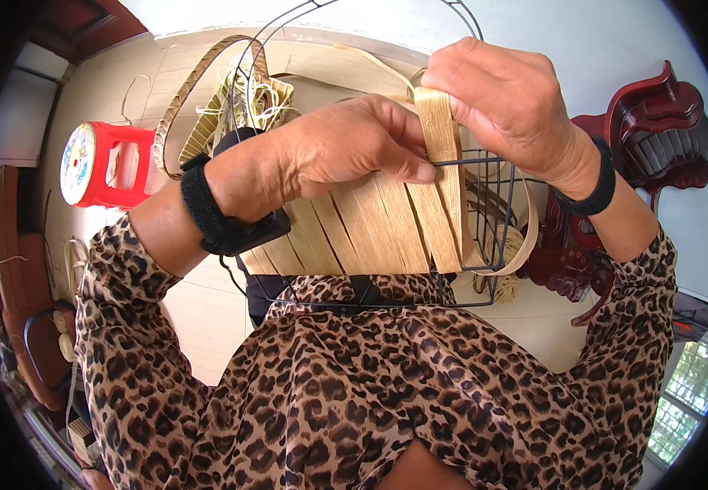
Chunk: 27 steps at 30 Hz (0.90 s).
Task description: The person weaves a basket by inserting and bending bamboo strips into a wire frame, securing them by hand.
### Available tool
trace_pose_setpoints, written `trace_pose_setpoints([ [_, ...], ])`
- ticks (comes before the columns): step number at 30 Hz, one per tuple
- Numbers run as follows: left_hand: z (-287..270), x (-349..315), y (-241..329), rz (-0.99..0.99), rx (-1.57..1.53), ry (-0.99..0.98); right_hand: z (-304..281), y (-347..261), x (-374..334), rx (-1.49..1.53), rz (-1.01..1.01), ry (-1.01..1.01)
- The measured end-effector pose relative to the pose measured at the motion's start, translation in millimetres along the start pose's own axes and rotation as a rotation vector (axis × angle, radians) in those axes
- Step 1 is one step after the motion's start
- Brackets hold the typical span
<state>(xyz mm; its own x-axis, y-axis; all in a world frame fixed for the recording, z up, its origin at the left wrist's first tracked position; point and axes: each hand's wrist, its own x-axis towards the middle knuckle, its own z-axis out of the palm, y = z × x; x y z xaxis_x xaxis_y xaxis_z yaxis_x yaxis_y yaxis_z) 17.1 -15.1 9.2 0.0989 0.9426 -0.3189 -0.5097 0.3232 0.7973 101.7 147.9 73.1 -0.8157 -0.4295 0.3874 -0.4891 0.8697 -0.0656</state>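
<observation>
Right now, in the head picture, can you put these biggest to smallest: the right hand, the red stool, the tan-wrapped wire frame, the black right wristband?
1. Tan-wrapped wire frame
2. Right hand
3. Red stool
4. Black right wristband
That's only how they look here; the stool is farther away.

Brt, even lt — edges bent, corners blk — ctr sharp.

Tan strip (438, 126) held at a black wire frame (497, 267), upper centre
The right hand (497, 106) grips the strip's top; the left hand (354, 147) pinches lower down. A red stool (99, 163) stands upper left.
</observation>
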Motion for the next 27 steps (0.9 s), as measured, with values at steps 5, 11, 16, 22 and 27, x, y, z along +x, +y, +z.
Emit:
trace_pose_setpoints([
  [5,9,4,-6,0.186,-0.011,-0.004,-6,0,5,-0.062,-0.096,0.009],
  [11,14,4,-2,0.123,0.234,0.102,-10,1,35,-0.198,-0.092,-0.194],
  [16,24,1,11,0.074,0.315,0.116,11,34,43,-0.011,0.047,-0.241],
  [22,16,2,6,0.106,0.188,0.111,7,49,71,-0.219,-0.011,-0.214],
  [27,26,9,3,0.158,0.285,0.092,14,80,81,0.106,0.128,-0.216],
])
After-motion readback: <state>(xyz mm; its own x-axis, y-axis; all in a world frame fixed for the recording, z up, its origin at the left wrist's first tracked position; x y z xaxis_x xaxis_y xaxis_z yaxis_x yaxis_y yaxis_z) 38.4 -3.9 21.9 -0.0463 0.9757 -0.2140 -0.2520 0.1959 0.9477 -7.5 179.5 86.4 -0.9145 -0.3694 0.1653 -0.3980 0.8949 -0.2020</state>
